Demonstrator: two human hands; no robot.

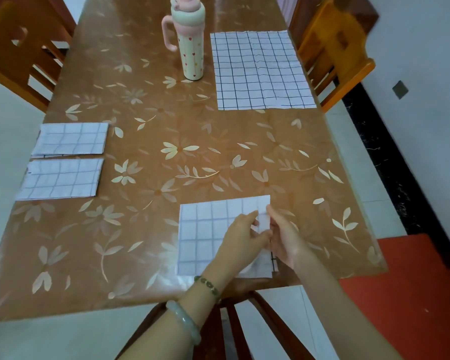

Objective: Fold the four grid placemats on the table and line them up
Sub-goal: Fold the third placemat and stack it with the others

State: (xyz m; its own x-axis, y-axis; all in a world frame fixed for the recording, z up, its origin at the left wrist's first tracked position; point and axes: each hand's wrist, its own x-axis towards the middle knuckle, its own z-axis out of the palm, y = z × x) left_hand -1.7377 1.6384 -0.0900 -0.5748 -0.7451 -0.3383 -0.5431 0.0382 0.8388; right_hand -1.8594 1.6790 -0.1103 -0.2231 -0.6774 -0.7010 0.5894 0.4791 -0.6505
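Grid placemats are lying in three spots on the table [153, 120] in the head view, the only one given. The near placemat [205, 235] is sitting at the table's near edge, directly in front of the person. It is looking folded at least once, since layered edges are showing at its lower right corner.

The left hand [240, 239] is reaching across it and pinching its right edge between thumb and fingertips. The right hand [286, 240] is coming in from the other side and pinching the same edge just beside it. I judge that both are gripping there either to square up the loose layers or to lift that edge for another fold toward the left.

By the table's left edge, the farther folded placemat [70, 139] and the nearer folded placemat [60, 179] are lying with their long sides parallel and only a narrow gap between them. That is suggesting the row where finished ones are being lined up.

The unfolded placemat [260, 71] is lying flat at the far right beside a chair [335, 48], creased down its middle and not yet handled. A pink and cream bottle [190, 42] is standing upright just left of it, apart from the cloth, so it is not blocking any fold.

About half the job is looking done. The near one is probably needing one more fold to match the two on the left.
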